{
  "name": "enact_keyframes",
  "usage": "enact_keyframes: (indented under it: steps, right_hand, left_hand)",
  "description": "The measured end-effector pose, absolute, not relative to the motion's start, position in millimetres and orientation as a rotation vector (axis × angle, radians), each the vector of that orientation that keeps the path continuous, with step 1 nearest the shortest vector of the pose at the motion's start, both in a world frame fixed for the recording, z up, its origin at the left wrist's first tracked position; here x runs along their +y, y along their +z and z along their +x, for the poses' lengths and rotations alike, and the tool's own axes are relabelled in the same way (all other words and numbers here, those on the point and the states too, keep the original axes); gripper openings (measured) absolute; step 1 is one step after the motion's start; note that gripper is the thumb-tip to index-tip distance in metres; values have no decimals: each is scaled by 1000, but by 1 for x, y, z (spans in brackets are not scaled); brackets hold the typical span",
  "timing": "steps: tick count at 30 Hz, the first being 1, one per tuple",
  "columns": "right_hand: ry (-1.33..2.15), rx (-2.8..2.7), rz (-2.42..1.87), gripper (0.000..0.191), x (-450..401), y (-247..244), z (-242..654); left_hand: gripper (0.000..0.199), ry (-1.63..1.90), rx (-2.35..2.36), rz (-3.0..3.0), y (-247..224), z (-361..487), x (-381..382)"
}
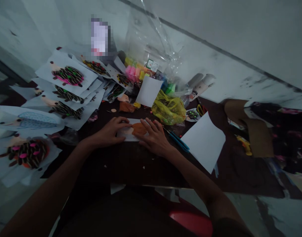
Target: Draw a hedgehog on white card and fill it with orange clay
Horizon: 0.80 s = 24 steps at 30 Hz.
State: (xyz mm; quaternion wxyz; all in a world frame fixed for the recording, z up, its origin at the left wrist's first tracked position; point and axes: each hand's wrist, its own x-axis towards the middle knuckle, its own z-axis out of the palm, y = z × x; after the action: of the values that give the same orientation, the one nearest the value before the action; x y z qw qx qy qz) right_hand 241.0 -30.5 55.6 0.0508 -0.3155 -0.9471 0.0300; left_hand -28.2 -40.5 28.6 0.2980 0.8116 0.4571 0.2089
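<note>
A small white sheet of paper [129, 138] lies on the dark table in front of me, bearing a flattened orange-brown patch of what looks like modelling clay [138, 127]. A paler patch sits at its left side. My left hand [110, 131] rests at the paper's left edge, fingers apart, with fingertips on the sheet. Over the right part of the clay lies my right hand [154, 136], its fingers spread and flat, hiding some of the clay and paper. Just right of that hand are blue-handled scissors [178, 141].
Stacked hedgehog pictures with seed spines [68, 75] fill the left side. Behind the paper are a brown clay lump [126, 107], a yellow plastic bag [169, 110] and a clear bag of coloured clay [141, 70]. White paper [204, 141] and cardboard [260, 138] lie to the right.
</note>
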Motion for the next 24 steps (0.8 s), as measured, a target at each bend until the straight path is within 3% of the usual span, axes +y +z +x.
enact_keyframes:
  steps: [24]
  right_hand:
    - [296, -2830, -1078, 35, -35, 54, 252]
  left_hand:
    - [54, 541, 1243, 2164, 27, -29, -40]
